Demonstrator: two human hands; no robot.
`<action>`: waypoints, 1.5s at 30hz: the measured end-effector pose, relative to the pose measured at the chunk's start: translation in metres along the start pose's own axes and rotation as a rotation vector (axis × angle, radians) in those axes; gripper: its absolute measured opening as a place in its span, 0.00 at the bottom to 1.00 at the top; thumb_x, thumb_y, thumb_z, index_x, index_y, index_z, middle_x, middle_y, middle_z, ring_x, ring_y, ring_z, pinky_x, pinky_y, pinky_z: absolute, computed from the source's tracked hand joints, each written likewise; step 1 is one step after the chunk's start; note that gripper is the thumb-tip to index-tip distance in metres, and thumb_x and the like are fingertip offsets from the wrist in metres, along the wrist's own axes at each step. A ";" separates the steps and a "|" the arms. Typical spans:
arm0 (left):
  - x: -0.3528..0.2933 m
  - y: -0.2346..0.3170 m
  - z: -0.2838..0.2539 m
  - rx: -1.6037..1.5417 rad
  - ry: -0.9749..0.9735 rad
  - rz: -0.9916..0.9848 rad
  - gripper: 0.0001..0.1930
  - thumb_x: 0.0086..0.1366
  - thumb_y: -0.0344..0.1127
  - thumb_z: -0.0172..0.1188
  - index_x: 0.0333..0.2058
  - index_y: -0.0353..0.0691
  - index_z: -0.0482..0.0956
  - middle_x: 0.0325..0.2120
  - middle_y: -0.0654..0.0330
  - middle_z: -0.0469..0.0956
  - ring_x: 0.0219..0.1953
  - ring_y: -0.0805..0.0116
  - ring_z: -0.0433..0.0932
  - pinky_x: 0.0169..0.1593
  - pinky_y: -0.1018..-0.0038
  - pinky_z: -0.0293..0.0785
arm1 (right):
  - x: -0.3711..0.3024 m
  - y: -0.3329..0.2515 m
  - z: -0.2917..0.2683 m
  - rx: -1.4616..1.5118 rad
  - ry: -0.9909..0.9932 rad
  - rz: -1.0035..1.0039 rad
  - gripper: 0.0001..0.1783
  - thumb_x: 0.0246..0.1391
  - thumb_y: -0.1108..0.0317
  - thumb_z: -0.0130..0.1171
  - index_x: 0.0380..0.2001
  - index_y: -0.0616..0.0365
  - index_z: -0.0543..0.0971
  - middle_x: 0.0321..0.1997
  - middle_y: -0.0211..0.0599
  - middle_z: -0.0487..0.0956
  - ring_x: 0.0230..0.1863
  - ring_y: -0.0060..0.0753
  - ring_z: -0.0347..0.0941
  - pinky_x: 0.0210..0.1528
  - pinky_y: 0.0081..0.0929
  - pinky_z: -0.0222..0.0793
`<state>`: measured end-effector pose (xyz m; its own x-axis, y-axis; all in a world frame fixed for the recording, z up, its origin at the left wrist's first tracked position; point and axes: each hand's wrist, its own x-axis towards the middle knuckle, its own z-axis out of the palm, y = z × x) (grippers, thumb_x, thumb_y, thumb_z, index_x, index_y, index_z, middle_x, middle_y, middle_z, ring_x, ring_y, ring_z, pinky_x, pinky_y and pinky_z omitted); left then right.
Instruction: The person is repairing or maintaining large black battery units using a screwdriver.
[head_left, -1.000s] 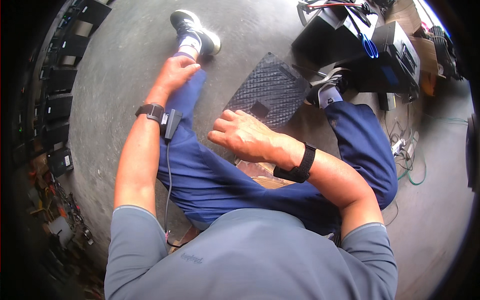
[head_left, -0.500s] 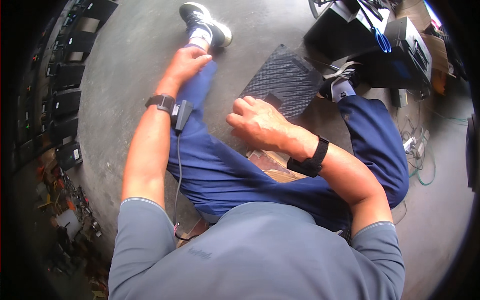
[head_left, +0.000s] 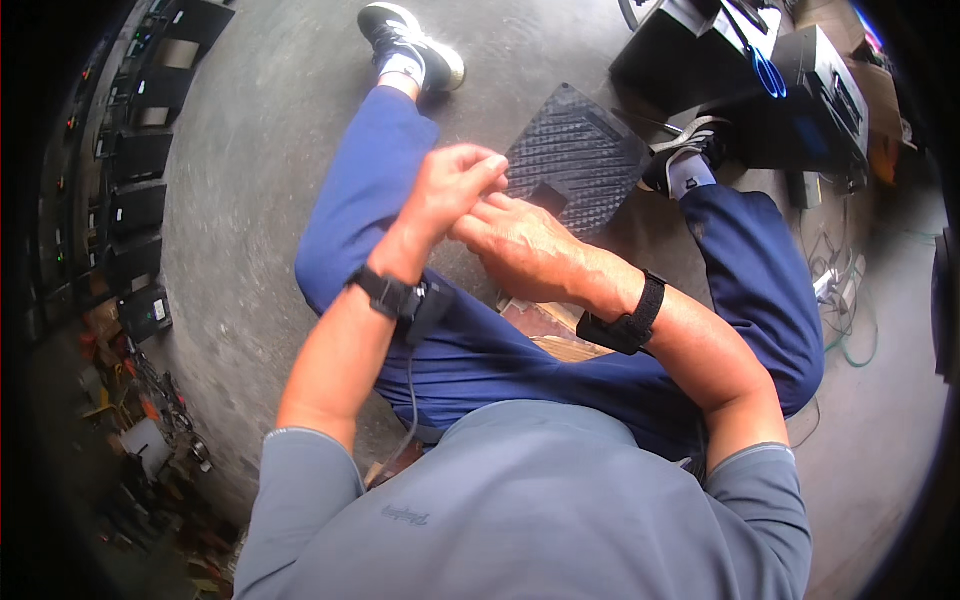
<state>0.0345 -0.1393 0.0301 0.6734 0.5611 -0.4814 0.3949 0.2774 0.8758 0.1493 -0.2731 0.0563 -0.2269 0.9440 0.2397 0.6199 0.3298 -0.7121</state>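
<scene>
From the head camera we look down on a person sitting low over a grey concrete floor (head_left: 250,200), legs in blue trousers spread apart. The left hand (head_left: 452,185) and the right hand (head_left: 520,240) meet in front of the body, touching each other, just above a black ribbed panel (head_left: 575,150) that lies flat on the floor between the feet.

The left hand's fingers (head_left: 485,165) are curled together, thumb against fingertips, as if pinching something small; we cannot tell whether anything sits between them. The right hand lies palm down, its fingers bunched under the left hand, so we cannot tell their grip either. Each wrist carries a black band (head_left: 625,320), and a thin cable hangs from the left one.

The panel has a small square block or cut-out near its close edge, right by the right hand's knuckles. Behind it stand black boxes and cases (head_left: 740,90), with loose cables (head_left: 840,290) to the right. A row of dark units (head_left: 135,200) lines the left side.

We judge this to be fine work at the fingertips: keep both hands braced against each other for steadiness, hold them close over the panel, and keep the pinch light.
</scene>
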 end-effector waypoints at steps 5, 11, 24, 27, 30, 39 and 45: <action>-0.042 -0.013 0.009 -0.340 0.032 -0.007 0.23 0.73 0.48 0.60 0.50 0.29 0.79 0.40 0.56 0.83 0.41 0.70 0.81 0.46 0.74 0.78 | -0.004 0.010 -0.017 0.312 -0.048 0.090 0.22 0.49 0.66 0.69 0.46 0.60 0.76 0.42 0.45 0.81 0.45 0.51 0.80 0.47 0.42 0.78; -0.069 -0.006 0.028 -0.089 -0.074 0.143 0.24 0.66 0.35 0.66 0.58 0.32 0.76 0.52 0.57 0.80 0.54 0.68 0.77 0.59 0.71 0.72 | -0.011 0.067 -0.052 -0.057 0.016 0.376 0.21 0.54 0.57 0.68 0.48 0.56 0.81 0.47 0.47 0.83 0.51 0.48 0.80 0.52 0.42 0.76; -0.098 0.009 0.017 0.516 0.017 0.311 0.19 0.56 0.21 0.66 0.48 0.36 0.81 0.48 0.55 0.83 0.46 0.68 0.81 0.48 0.73 0.76 | -0.068 0.118 0.004 -0.536 0.096 0.435 0.33 0.60 0.55 0.62 0.66 0.51 0.68 0.75 0.45 0.61 0.78 0.51 0.49 0.77 0.55 0.42; -0.090 0.002 0.015 0.801 0.180 0.410 0.20 0.55 0.29 0.75 0.47 0.36 0.81 0.41 0.56 0.85 0.40 0.70 0.81 0.42 0.76 0.76 | -0.066 0.117 0.006 -0.525 0.083 0.441 0.33 0.61 0.55 0.60 0.67 0.51 0.67 0.75 0.45 0.60 0.78 0.51 0.49 0.77 0.56 0.42; -0.087 0.008 0.020 0.797 0.216 0.372 0.26 0.51 0.37 0.80 0.47 0.36 0.80 0.35 0.59 0.84 0.34 0.69 0.79 0.39 0.75 0.76 | -0.068 0.118 0.006 -0.537 0.067 0.479 0.33 0.61 0.55 0.60 0.67 0.52 0.67 0.75 0.45 0.60 0.78 0.50 0.49 0.77 0.56 0.42; -0.096 0.023 0.013 0.815 0.083 0.517 0.22 0.53 0.31 0.76 0.47 0.35 0.81 0.42 0.57 0.81 0.36 0.70 0.78 0.37 0.74 0.74 | -0.065 0.116 0.005 -0.494 0.081 0.487 0.32 0.60 0.58 0.61 0.66 0.53 0.68 0.75 0.46 0.60 0.79 0.51 0.48 0.78 0.55 0.41; -0.092 0.027 0.021 0.868 0.228 0.314 0.18 0.54 0.26 0.72 0.44 0.35 0.81 0.36 0.58 0.80 0.32 0.70 0.77 0.35 0.74 0.75 | -0.066 0.121 0.007 -0.493 0.088 0.487 0.32 0.60 0.55 0.61 0.65 0.53 0.69 0.75 0.45 0.61 0.79 0.51 0.49 0.78 0.56 0.41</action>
<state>-0.0043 -0.1998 0.0970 0.7260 0.6755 -0.1292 0.6047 -0.5374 0.5879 0.2340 -0.2962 -0.0501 0.2120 0.9766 0.0363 0.9091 -0.1834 -0.3741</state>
